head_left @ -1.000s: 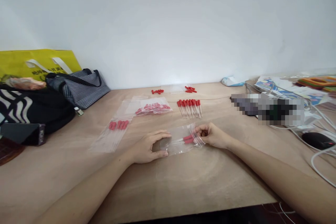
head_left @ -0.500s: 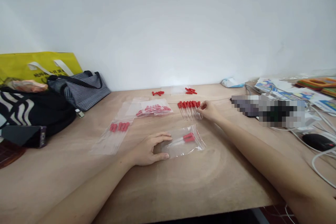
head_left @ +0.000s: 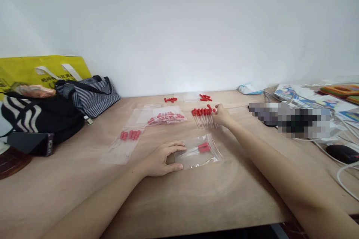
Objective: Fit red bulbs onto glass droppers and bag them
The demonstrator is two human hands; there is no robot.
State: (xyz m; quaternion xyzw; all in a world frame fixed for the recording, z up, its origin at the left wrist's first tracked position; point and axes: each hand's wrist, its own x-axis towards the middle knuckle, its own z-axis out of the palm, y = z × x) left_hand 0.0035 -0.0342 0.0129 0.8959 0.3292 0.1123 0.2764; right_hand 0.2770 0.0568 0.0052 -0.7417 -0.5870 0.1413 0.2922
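My left hand [head_left: 164,160] rests on the table with thumb and fingers apart, its fingertips touching the left edge of a clear zip bag [head_left: 193,162]. Inside that bag lie a few droppers [head_left: 204,147] with red bulbs and clear tubes. Beyond it, my right hand [head_left: 223,115] is closed at the right end of a row of droppers [head_left: 199,112]. Its fingers pinch a dropper there by the red bulb, mostly hidden by the hand. One bulb [head_left: 209,107] in the row sits askew, higher than its neighbours.
Filled zip bags [head_left: 168,117] and another bag of droppers [head_left: 130,135] lie to the left. Loose red bulbs [head_left: 170,99] and more red bulbs [head_left: 205,98] are near the wall. A striped bag [head_left: 98,95] stands at left; a mouse [head_left: 342,154] and cables are at right.
My right hand has turned slightly at the row's right end, and one red bulb there now sits askew. The left hand stays on the bag. The view has shifted slightly.
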